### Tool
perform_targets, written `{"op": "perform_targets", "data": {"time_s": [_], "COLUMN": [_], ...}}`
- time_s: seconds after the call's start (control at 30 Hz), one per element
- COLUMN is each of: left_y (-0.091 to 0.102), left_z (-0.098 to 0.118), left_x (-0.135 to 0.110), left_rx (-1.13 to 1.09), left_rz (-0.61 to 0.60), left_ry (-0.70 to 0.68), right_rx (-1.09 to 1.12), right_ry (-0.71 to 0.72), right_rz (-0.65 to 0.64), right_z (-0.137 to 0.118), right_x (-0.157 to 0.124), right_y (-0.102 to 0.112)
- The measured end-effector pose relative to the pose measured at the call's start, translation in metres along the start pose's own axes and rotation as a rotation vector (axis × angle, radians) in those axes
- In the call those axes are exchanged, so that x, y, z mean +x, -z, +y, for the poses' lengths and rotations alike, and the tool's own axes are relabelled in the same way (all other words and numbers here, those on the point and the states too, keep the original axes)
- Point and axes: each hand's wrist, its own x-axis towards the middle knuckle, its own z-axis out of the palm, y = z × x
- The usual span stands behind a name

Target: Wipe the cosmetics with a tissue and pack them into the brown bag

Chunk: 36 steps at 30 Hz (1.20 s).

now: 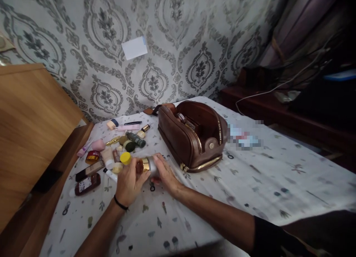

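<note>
L hand (129,183), R hand (166,174) grip jar (149,165) on printed sheet (250,186); damask wall (200,30) bhd.

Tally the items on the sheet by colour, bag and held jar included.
Brown bag: 1
Silver jar, gripped by left hand and right hand: 1
Pink items: 3
Dark green containers: 2
Yellow-capped pot: 1
Dark red bottle: 1
Total: 9; the rest of the pile is too crowded to count.

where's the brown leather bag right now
Head view, centre: the brown leather bag sits open on the printed cloth, just right of the left hand and right hand holding a gold-banded bottle; scattered cosmetics lie further left.
</note>
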Motion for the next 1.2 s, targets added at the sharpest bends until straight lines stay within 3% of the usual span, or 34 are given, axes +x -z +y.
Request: {"op": "perform_targets", "data": {"time_s": [0.2, 0.4, 0.47, 0.57, 0.67, 0.83, 0.97, 1.2], "left_y": [0.010, 0.010, 0.008, 0.007, 0.008, 0.005, 0.003, 0.009], "left_z": [-0.014, -0.007, -0.005, -0.005, -0.007, -0.007, -0.009, -0.015], "left_x": [0.002, 0.001, 0.001, 0.001, 0.001, 0.001, 0.001, 0.001], "left_rx": [-0.158, -0.147, -0.129, -0.154, -0.180, -0.335, -0.365, -0.192], "left_rz": [-0.048, -0.090, -0.104, -0.085, -0.052, -0.097, -0.094, -0.064], "left_ry": [0.006, -0.290, -0.326, -0.261, -0.080, 0.091, 0.110, -0.046], "right_rx": [0.022, 0.079, 0.080, 0.051, -0.019, -0.112, -0.124, -0.092], "right_ry": [-0.038, -0.030, -0.007, -0.010, -0.009, 0.020, 0.013, 0.005], "right_rz": [0.026, 0.019, 0.021, 0.018, -0.006, -0.026, -0.024, -0.022], "right_z": [0.005, 0.004, 0.003, 0.003, 0.003, -0.001, -0.004, 0.001], "right_x": [0.004, 0.006, 0.006, 0.005, 0.004, 0.001, -0.001, 0.004], "right_y": [-0.001, -0.003, -0.003, -0.002, -0.001, -0.002, -0.003, -0.001]}}
